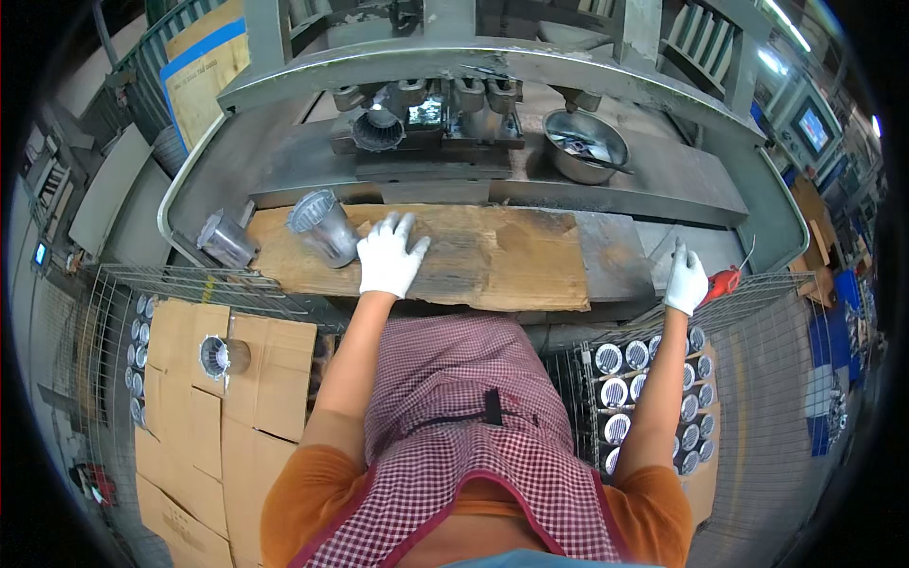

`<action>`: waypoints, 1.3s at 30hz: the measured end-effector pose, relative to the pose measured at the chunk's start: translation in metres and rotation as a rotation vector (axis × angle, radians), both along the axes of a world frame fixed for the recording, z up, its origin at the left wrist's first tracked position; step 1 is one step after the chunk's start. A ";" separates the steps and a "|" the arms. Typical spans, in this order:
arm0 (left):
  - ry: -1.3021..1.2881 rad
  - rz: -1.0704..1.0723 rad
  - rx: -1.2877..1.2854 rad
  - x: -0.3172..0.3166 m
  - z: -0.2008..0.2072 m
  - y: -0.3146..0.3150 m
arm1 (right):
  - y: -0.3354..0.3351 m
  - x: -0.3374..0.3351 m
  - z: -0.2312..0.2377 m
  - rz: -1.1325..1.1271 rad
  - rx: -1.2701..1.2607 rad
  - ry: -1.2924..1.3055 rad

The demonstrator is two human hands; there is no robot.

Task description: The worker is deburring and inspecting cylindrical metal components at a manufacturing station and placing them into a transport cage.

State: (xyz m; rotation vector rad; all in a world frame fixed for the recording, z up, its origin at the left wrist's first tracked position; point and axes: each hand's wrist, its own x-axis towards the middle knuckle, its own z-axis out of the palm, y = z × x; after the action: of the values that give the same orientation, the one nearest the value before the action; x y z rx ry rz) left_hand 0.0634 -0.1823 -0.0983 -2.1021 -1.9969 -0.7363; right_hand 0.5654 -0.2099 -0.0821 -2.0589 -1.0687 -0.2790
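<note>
My left hand point(390, 256), in a white glove, lies with its fingers spread on a worn cardboard sheet point(530, 256). Just left of it leans a grey metal cylinder point(327, 229) with a ribbed end, close to my thumb side or wrist but not gripped. A second such cylinder point(227, 239) tilts at the ledge's left end. My right hand point(686, 281), also gloved, is at the right end of the ledge, its fingers mostly curled; whatever they hold, if anything, is hidden. Beside it is a red-handled tool point(721, 284).
Ahead stands a press-like machine with another ribbed cylinder point(378, 130) in it. A metal bowl point(585, 147) of scraps sits on its bed. To the right, a wire cage holds several round parts point(615, 390). Left, a cylinder point(224, 357) stands on cardboard point(260, 402).
</note>
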 end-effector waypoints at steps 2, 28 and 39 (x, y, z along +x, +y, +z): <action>0.009 0.030 0.023 -0.001 0.005 0.000 | 0.003 -0.001 -0.004 -0.019 0.049 -0.024; 0.012 -0.059 -0.029 -0.006 -0.008 0.002 | 0.064 -0.177 0.119 0.809 0.217 -0.198; -0.088 -0.085 -0.009 -0.004 -0.002 0.002 | 0.198 -0.288 0.176 0.883 -0.402 -0.357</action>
State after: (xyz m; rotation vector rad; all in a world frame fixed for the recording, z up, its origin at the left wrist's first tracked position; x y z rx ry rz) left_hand 0.0595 -0.1802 -0.1001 -2.2082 -1.9680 -0.8489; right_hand 0.2771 -0.0114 0.0944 -1.6682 -2.2747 0.0351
